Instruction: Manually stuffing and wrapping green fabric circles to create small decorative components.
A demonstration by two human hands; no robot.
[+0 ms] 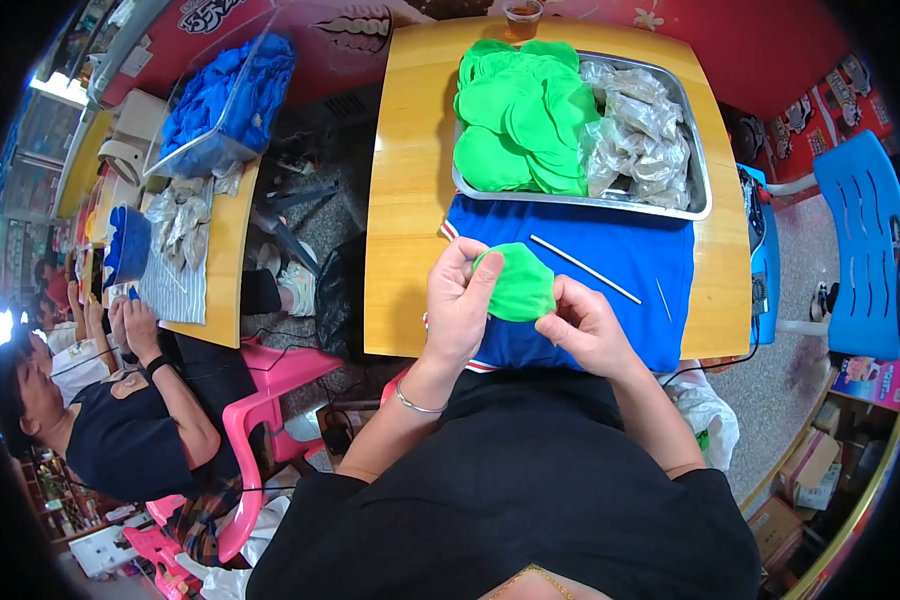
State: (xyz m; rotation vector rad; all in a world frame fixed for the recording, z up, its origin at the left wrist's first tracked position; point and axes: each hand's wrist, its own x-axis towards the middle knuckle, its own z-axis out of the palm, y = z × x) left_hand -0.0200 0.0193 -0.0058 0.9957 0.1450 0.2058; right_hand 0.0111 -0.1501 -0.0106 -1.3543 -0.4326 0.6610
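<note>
A bright green round fabric piece (516, 284) is stretched between my hands above a blue cloth (620, 235). My left hand (459, 300) pinches its left edge between thumb and fingers. At its lower right edge my right hand (588, 326) grips it the same way. On the cloth, beyond my right hand, lies a thin pale stick (585, 269) set at a slant. A fine needle-like rod (664, 299) rests further right. Past the cloth stands a metal tray (708, 190), with heaped green fabric rounds (520, 115) on its left and clear bags of greyish stuff (642, 135) on its right.
My wooden table (405, 200) carries a cup of brown drink (522, 15) at its far edge. To the left, a co-worker (130, 425) sits at another table near a clear bin of blue fabric (215, 105). A pink chair (260, 400) and a blue chair (860, 245) flank me.
</note>
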